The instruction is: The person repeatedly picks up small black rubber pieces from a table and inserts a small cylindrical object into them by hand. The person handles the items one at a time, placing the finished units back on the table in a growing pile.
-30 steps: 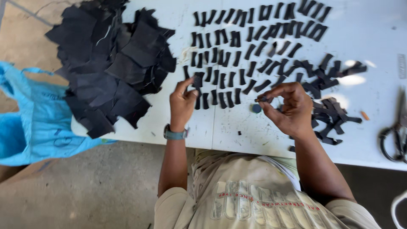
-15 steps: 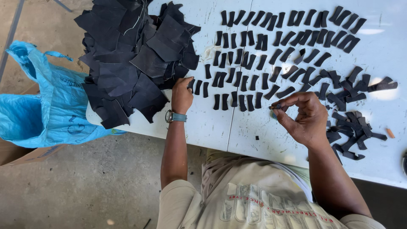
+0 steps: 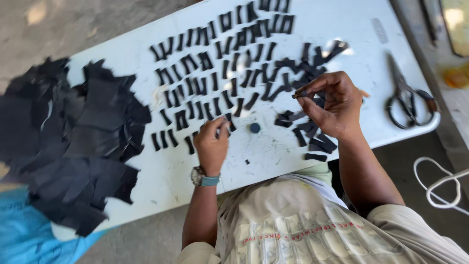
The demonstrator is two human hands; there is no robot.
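White bench (image 3: 303,146) carried rows of small black strips (image 3: 205,88) across its middle, a heap of larger black sheet pieces (image 3: 73,142) at its left end and scissors (image 3: 408,100) near its right edge. Left hand (image 3: 211,144), with a wristwatch (image 3: 204,178), pinched one strip (image 3: 225,126) at the near end of the rows, beside a small dark round disc (image 3: 254,128). Right hand (image 3: 332,105) was closed on another small strip (image 3: 302,94), raised over a loose pile of strips (image 3: 305,129) right of the rows.
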